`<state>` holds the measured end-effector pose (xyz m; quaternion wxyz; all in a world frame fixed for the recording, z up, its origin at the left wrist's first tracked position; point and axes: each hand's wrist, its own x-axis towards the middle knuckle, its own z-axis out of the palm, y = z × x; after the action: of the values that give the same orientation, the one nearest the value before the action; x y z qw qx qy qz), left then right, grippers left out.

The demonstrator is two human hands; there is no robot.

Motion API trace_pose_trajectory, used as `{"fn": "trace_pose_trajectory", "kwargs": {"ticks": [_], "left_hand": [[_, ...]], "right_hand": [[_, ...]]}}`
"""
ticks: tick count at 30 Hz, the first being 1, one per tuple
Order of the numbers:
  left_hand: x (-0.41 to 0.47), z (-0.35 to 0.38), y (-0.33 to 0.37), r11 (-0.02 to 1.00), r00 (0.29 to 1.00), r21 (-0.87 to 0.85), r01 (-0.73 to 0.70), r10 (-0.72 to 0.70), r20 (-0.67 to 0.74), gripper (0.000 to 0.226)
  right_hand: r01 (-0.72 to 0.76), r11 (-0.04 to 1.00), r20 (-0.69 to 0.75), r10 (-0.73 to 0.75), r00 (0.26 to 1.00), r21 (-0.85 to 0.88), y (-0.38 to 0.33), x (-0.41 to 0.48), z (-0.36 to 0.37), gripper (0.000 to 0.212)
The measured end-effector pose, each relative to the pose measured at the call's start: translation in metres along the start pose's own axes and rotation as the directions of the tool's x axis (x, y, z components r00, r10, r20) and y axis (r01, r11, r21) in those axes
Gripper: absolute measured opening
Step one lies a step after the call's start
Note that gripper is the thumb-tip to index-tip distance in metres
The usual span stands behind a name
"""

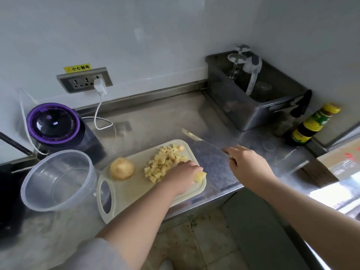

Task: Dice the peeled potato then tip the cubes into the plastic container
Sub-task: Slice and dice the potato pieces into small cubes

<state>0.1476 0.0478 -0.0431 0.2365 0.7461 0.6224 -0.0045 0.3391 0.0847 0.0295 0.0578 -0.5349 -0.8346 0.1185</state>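
Note:
A pale cutting board (126,193) lies on the steel counter. On it sit a pile of potato cubes (165,162) and a rounded peeled potato half (122,168). My left hand (182,177) rests over the board's right end and holds a small potato piece (200,176) under its fingertips. My right hand (246,164) grips the handle of a knife (202,142), whose blade is lifted above the counter to the right of the board, tip pointing back left. A clear plastic container (58,180) stands at the board's left, with nothing in it.
A purple-lidded appliance (53,123) stands behind the container, its white cable plugged into the wall socket (85,82). A grey tub (253,98) holding glasses fills the back right corner, with a sauce bottle (311,125) beside it. The counter's front edge runs just below the board.

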Motion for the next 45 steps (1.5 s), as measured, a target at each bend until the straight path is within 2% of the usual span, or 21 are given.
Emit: {"fn": "trace_pose_trajectory", "kwargs": {"ticks": [2,5,10,20,24,28,32,35,40,45], "left_hand": [[0.007,-0.001,0.006,0.986,0.998,0.162,-0.029,0.019,0.059,0.049],[0.012,-0.001,0.012,0.976,0.999,0.216,0.011,-0.02,0.041,0.043],[0.01,0.005,0.017,0.985,0.999,0.172,0.032,-0.035,0.013,0.045],[0.012,0.012,0.015,0.996,0.996,0.011,0.093,-0.093,0.009,0.025],[0.006,0.012,0.008,0.995,0.995,-0.026,0.101,-0.1,0.02,0.028],[-0.021,0.007,-0.014,0.995,0.996,-0.062,0.082,-0.085,-0.039,0.032],[-0.067,0.001,-0.052,0.995,0.988,0.0,0.1,-0.099,-0.118,0.029],[-0.099,0.003,-0.078,0.977,0.966,0.078,0.199,-0.182,-0.186,0.028],[-0.126,0.016,-0.098,0.946,0.939,0.028,0.324,-0.318,-0.128,0.041],[-0.146,0.024,-0.102,0.948,0.945,-0.062,0.313,-0.317,-0.084,0.049]], "right_hand": [[0.002,1.0,0.005,-0.003,1.0,0.008,0.001,-0.003,-0.001,0.039],[0.002,1.0,-0.001,-0.002,1.0,0.016,0.003,-0.006,-0.002,0.04],[-0.001,1.0,0.036,0.001,0.999,0.005,0.004,-0.011,-0.003,0.041],[-0.003,1.0,0.086,0.004,0.996,-0.011,-0.006,-0.009,0.002,0.042],[0.007,1.0,0.101,-0.007,0.995,0.003,-0.011,-0.007,0.01,0.042],[0.038,0.998,0.108,-0.044,0.993,0.057,-0.026,-0.005,0.017,0.036],[0.104,0.989,0.138,-0.117,0.983,0.101,-0.045,-0.005,0.024,0.035],[0.158,0.982,0.168,-0.174,0.97,0.103,-0.065,-0.002,0.032,0.039],[0.221,0.969,0.17,-0.238,0.956,0.114,-0.089,0.001,0.043,0.04],[0.244,0.963,0.181,-0.262,0.948,0.117,-0.098,0.001,0.05,0.04]]}}
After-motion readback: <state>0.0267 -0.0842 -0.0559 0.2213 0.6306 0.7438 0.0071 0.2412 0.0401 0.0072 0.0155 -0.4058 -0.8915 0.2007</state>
